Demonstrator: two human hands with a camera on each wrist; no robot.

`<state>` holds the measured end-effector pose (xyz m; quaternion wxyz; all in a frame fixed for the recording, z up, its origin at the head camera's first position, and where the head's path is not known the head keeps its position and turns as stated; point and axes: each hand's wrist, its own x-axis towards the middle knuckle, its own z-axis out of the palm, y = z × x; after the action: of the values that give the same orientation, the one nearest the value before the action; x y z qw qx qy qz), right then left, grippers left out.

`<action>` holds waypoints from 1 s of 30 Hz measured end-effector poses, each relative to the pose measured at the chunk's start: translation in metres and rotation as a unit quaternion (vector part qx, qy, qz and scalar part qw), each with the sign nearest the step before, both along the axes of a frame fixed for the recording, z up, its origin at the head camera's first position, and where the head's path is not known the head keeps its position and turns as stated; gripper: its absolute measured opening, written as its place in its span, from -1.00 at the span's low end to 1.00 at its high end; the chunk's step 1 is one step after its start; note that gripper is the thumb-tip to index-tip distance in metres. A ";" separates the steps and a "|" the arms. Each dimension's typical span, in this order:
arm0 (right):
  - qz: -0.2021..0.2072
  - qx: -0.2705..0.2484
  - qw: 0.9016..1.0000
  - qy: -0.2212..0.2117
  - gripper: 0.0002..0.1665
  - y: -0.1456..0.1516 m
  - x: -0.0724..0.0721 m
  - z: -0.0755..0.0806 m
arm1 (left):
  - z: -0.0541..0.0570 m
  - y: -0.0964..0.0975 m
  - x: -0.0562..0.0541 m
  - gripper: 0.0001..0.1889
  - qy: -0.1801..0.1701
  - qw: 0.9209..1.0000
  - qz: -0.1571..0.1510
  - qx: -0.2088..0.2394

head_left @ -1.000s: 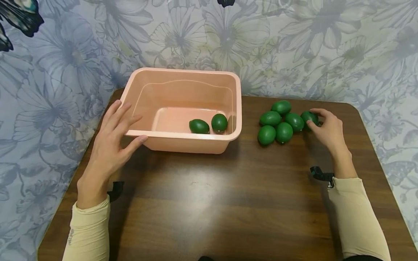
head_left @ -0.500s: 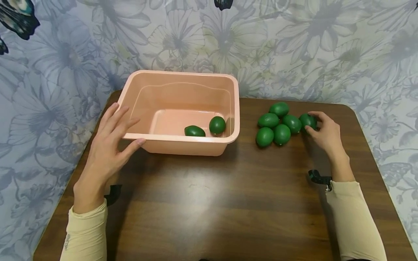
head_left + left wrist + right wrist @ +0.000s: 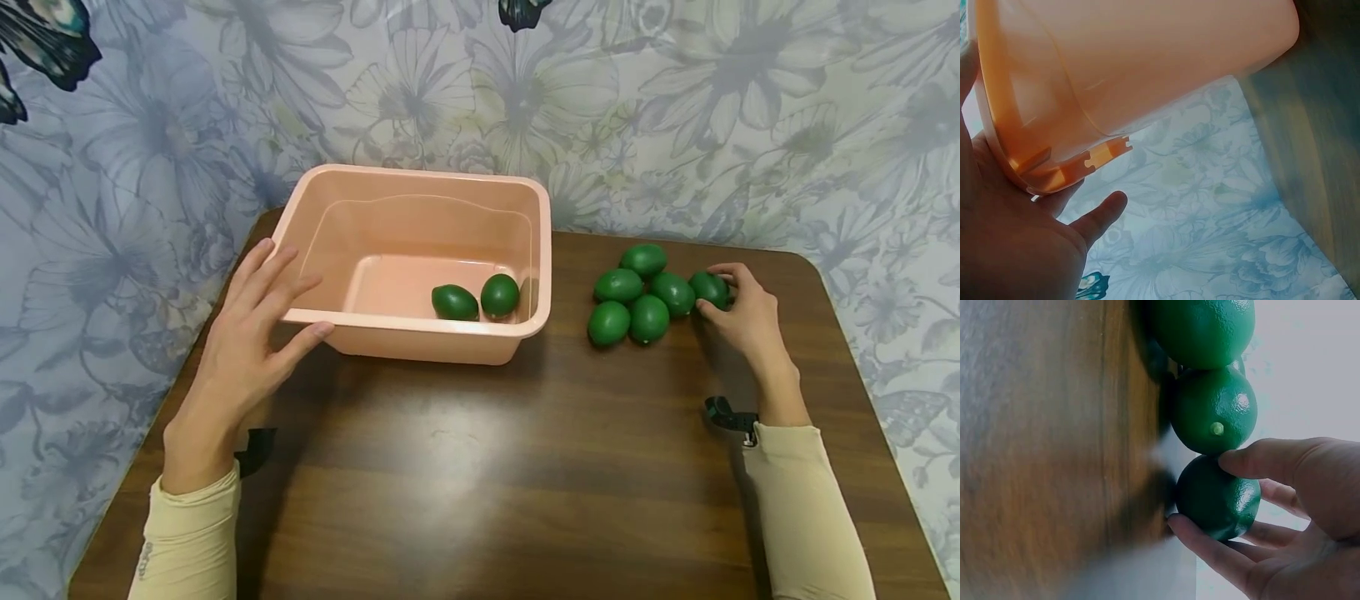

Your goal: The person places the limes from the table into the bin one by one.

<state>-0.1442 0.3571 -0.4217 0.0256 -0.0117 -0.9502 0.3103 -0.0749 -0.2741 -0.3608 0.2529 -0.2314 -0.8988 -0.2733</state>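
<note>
My right hand (image 3: 746, 321) has its thumb and fingertips around a dark green lime (image 3: 1213, 500) at the right end of a group on the table. That lime touches its neighbour (image 3: 1215, 419), which shows a pale stem nub. My left hand (image 3: 236, 342) is spread at the left front corner of a peach plastic basin (image 3: 420, 333), fingers extended over the rim and thumb along the front. In the left wrist view, my left hand (image 3: 1029, 231) lies against the basin's rim (image 3: 988, 112). Two limes, one (image 3: 454, 302) beside the other (image 3: 500, 296), lie inside the basin.
Several more limes, such as the front one (image 3: 609, 323), sit clustered between the basin and my right hand. The brown wooden table (image 3: 450, 500) ends at a flower-patterned wall covering (image 3: 675, 125) at the back.
The left lime in the basin has rocked away from the other and back toward it. Both hands stay nearly in place, my right thumb and fingers remaining at the same lime. The head view shifts slightly.
</note>
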 end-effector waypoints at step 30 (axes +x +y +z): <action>-0.018 -0.007 1.000 0.005 -0.19 0.004 0.010 -0.006 | 0.000 -0.002 0.000 -0.20 -0.005 1.000 0.000 0.014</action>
<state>-0.1337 0.3608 -0.4279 0.0355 -0.0278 -0.9477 0.3161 -0.0753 -0.2765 -0.3609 0.2510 -0.2268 -0.8962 -0.2871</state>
